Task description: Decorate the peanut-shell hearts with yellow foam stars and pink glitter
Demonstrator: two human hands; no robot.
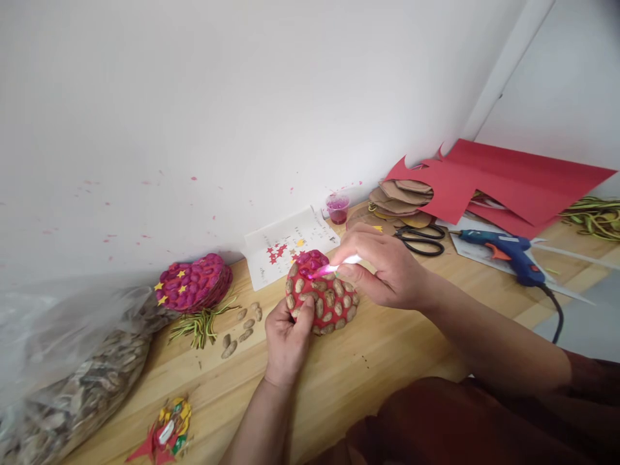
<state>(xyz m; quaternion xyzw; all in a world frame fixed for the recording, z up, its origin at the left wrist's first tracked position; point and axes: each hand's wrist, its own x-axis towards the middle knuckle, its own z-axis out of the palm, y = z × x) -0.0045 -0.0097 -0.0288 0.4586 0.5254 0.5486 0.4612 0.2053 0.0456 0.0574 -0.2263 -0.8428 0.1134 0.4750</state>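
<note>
My left hand [289,336] grips the lower left edge of a red disc [321,294] covered with peanuts in their shells, its thumb on the front. Held between the fingers of my right hand [387,268] is a white-handled paintbrush [346,261]. Its magenta-wet bristles touch the disc near the top. Peanuts at the upper edge are coated magenta, while the others keep their natural tan. Behind the disc a white sheet [261,248] bears small red and yellow stars. A clear cup [338,208] of magenta paint stands by the wall.
Finished-looking magenta discs with yellow stars [194,282] are stacked at left, beside loose peanuts [246,334] and a plastic bag [87,381]. On the right lie black-handled scissors [420,240], a blue glue gun [508,248], red paper [518,184] and cardboard pieces [402,194].
</note>
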